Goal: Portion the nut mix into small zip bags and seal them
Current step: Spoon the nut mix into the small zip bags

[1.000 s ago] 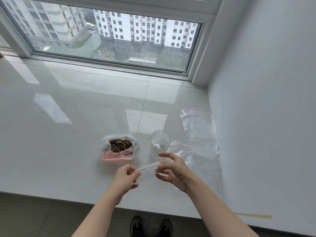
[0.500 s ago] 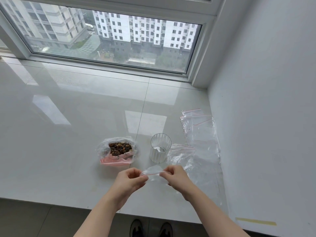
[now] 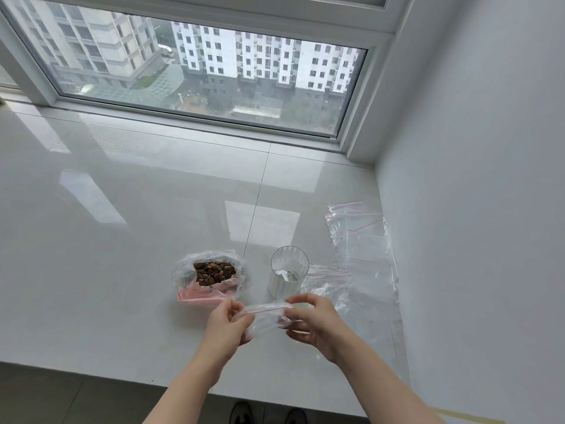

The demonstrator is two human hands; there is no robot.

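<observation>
Both hands have spread a little apart since half a second ago, so the zip bag between them is stretched wider, its red-lined top edge now running from the left hand up to the right. The left hand pinches the bag's left end between thumb and curled fingers; the right hand pinches the right end of the zip strip between thumb and forefinger, its other fingers loosely bent below. The bag is held in the air above the near part of the sill, just in front of the cup. It is clear film and hard to make out; whether its mouth is open or anything lies inside cannot be told.

Beyond the left hand sits the nut bag, mouth open, dark nuts showing over a pink lower part; its near edge is close to the left knuckles. The ribbed clear cup stands upright to its right with a small white thing at the bottom, too blurred to name. A single loose bag lies flat just right of the cup, partly behind the right hand. Spare bags lie overlapped along the wall; their number cannot be counted. Shoe tips are cut off at the bottom edge.
</observation>
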